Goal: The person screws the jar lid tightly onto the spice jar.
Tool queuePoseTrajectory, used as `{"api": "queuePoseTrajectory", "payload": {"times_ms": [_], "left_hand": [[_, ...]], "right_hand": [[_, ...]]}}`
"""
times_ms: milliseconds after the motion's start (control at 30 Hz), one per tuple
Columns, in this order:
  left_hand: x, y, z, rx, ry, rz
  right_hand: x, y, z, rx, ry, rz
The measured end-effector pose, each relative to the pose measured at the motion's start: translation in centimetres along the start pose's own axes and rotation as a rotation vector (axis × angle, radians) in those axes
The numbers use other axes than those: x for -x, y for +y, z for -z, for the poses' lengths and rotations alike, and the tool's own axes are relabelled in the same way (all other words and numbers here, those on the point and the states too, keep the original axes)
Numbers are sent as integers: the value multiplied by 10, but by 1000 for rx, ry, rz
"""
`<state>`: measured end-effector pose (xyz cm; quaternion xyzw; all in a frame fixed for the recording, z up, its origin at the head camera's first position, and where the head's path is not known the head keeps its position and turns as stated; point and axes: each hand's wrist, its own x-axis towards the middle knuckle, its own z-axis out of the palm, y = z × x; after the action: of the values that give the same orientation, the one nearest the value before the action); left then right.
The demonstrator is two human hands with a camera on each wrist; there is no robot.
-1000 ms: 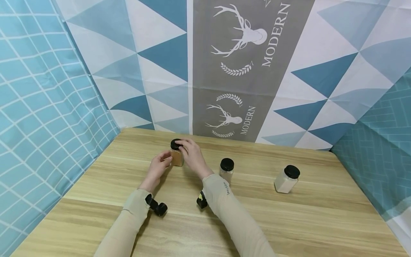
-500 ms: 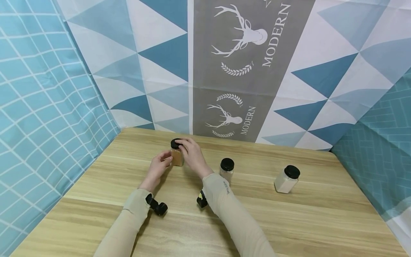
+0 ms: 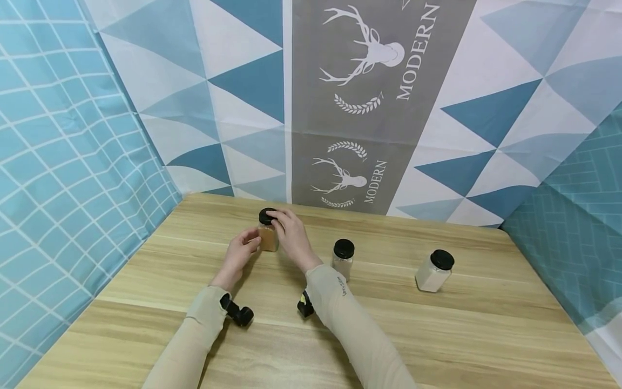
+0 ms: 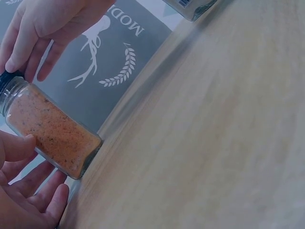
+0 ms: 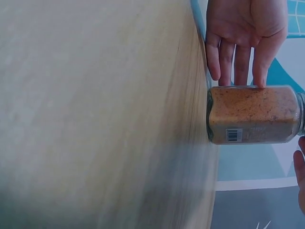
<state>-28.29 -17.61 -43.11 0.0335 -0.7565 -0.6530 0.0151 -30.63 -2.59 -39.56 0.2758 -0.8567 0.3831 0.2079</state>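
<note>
A glass spice jar [image 3: 268, 239] of orange seasoning stands upright near the back left of the wooden table. My left hand [image 3: 240, 252] holds its body from the left, thumb on one side and fingers on the other. The left wrist view shows dark specks in the seasoning [image 4: 52, 129] and clear glass neck below the lid. From the right, my right hand [image 3: 293, 237] pinches the jar's black lid [image 3: 266, 216] between thumb and fingers. In the right wrist view, a barcode label [image 5: 234, 134] shows on the jar, while the lid is outside the frame.
A second black-lidded jar [image 3: 343, 258] stands just right of my right wrist, partly hidden by the sleeve. Farther right is a third jar [image 3: 433, 272] with pale contents. Patterned cloth [image 3: 340, 108] hangs behind the table [image 3: 466, 329].
The black lid sits very slightly higher above the jar's body than before. Both hands keep almost the same place, and the other jars have not moved.
</note>
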Motion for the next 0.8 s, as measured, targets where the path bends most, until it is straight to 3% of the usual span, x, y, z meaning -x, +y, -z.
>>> {"api": "queuePoseTrajectory", "payload": {"times_ms": [800], "left_hand": [[-2,-2,1,-3,-3,-7]], "right_hand": [[1,2,0,31,-23,7]]}}
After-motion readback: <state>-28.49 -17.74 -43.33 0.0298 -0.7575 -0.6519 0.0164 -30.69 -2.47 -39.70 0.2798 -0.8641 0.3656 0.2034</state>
